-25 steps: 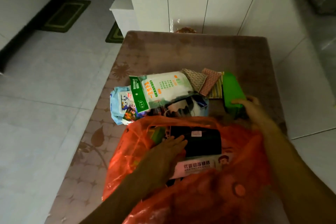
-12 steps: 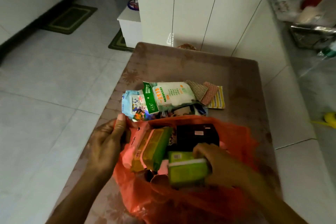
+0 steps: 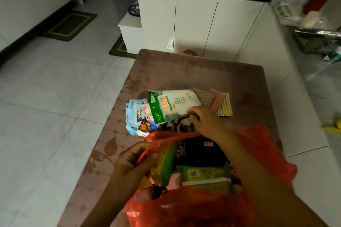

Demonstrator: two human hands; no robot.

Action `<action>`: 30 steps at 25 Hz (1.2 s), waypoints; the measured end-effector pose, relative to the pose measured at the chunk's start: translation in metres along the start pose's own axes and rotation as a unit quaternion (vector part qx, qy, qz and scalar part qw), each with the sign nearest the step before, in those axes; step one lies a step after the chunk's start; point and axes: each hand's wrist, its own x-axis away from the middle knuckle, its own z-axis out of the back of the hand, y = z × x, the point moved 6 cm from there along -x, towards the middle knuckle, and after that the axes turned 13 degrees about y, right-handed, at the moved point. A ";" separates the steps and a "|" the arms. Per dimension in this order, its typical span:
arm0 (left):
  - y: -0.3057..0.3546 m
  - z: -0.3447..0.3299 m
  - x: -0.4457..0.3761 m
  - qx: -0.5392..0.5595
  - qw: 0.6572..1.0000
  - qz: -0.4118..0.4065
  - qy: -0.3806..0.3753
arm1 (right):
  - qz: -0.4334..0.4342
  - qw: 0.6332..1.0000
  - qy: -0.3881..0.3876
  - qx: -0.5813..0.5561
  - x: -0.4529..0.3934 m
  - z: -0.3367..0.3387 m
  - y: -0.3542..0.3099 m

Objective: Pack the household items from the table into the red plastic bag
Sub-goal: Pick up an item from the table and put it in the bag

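The red plastic bag (image 3: 262, 145) lies open at the near end of the brown table (image 3: 193, 72). Inside it I see a green pack (image 3: 204, 174), a black box (image 3: 199, 153) and a yellow-green pack (image 3: 166, 160). My left hand (image 3: 134, 162) pinches the bag's left rim. My right hand (image 3: 206, 121) reaches over the bag and grips the near edge of a white and green packet (image 3: 173, 105). A blue wipes pack (image 3: 138, 116) lies to its left. Several scouring cloths (image 3: 215, 99) lie to its right. A dark printed packet (image 3: 182, 127) is partly hidden under my right hand.
White cabinets (image 3: 193, 22) stand just beyond the table's far edge, with clutter on top. A low white step (image 3: 131, 31) and green mats (image 3: 70, 24) sit on the tiled floor to the left. White tiled floor lies on the right.
My right hand put the green pack into the bag, then moved out to the white and green packet. My left hand moved from inside the bag to its left rim.
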 end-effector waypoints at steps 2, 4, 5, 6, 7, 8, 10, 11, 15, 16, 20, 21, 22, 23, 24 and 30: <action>0.005 -0.001 -0.001 -0.017 1.000 -0.008 -0.003 | -0.030 0.994 -0.083 0.065 -0.015 -0.046 0.032; 0.011 0.003 -0.011 -0.037 0.999 -0.030 0.013 | -0.057 0.980 -0.121 0.151 -0.019 -0.075 0.057; 0.015 0.006 -0.017 -0.043 0.998 -0.043 0.016 | -0.073 0.978 -0.108 0.165 -0.023 -0.075 0.061; 0.020 0.010 -0.022 -0.042 0.998 -0.051 0.016 | -0.084 0.980 -0.081 0.160 -0.024 -0.068 0.057; 0.024 0.011 -0.024 -0.028 0.998 -0.053 0.008 | -0.095 0.985 -0.047 0.133 -0.023 -0.055 0.052; 0.027 0.013 -0.026 -0.010 0.999 -0.050 0.003 | -0.094 0.991 0.009 0.095 -0.020 -0.035 0.045; 0.032 0.017 -0.026 0.046 0.999 -0.027 -0.002 | -0.110 0.983 0.146 0.013 0.003 0.019 0.025; 0.034 0.020 -0.026 0.084 0.996 -0.017 0.001 | -0.128 0.970 0.199 -0.057 0.024 0.046 0.013; 0.050 0.029 -0.019 0.114 0.992 -0.053 -0.020 | -0.160 0.932 0.079 -0.314 0.105 0.058 -0.031; 0.051 0.030 -0.017 0.098 0.993 -0.063 -0.024 | -0.141 0.946 0.020 -0.292 0.116 0.043 -0.038; 0.050 0.023 -0.004 0.035 0.996 -0.071 -0.041 | -0.075 0.971 -0.095 -0.204 0.133 0.006 -0.059; 0.050 0.021 0.001 0.033 0.996 -0.071 -0.040 | -0.059 0.975 -0.107 -0.186 0.135 0.007 -0.064; 0.047 0.022 0.005 0.036 0.997 -0.065 -0.030 | -0.043 0.979 -0.122 -0.160 0.140 0.009 -0.067; 0.043 0.024 0.009 0.045 0.997 -0.059 -0.017 | -0.041 0.979 -0.144 -0.139 0.145 0.010 -0.067; 0.038 0.026 0.012 0.058 0.997 -0.043 -0.005 | -0.054 0.976 -0.171 -0.127 0.150 0.010 -0.065; 0.008 0.029 0.031 0.015 0.999 0.031 -0.004 | 0.007 0.988 -0.133 0.083 0.153 -0.045 -0.098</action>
